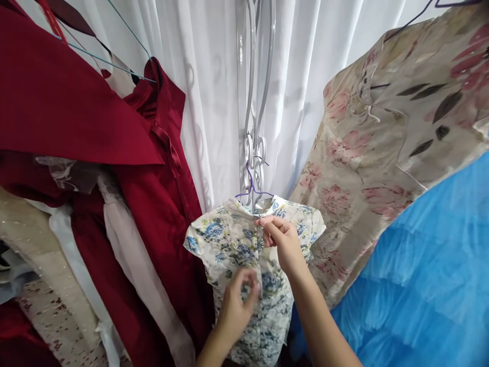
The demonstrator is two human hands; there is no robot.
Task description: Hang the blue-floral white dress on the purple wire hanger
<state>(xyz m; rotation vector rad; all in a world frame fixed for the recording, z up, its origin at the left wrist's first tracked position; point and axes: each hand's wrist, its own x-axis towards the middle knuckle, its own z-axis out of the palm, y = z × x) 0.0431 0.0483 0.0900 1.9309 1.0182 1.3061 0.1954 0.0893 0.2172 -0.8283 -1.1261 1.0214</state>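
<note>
A white blouse (217,237) with blue and green flower print, cap sleeves and a small collar hangs on a purple wire hanger (250,191). At its neckline, my right hand (284,242) pinches the top of the front opening between thumb and fingers. My left hand (237,300) is lower, in front of the blouse's middle, with thumb and fingertips curled together in a ring. Motion blurs those fingertips, and I cannot make out whether anything is between them. The blouse's lower part is partly hidden behind my left hand and forearms.
Dark red dresses (153,204) hang close on the left beside pale garments. A large floral dress (355,168) and a blue ruffled skirt (424,265) hang on the right. Behind stand a white metal rack (251,76) and a white curtain (214,102).
</note>
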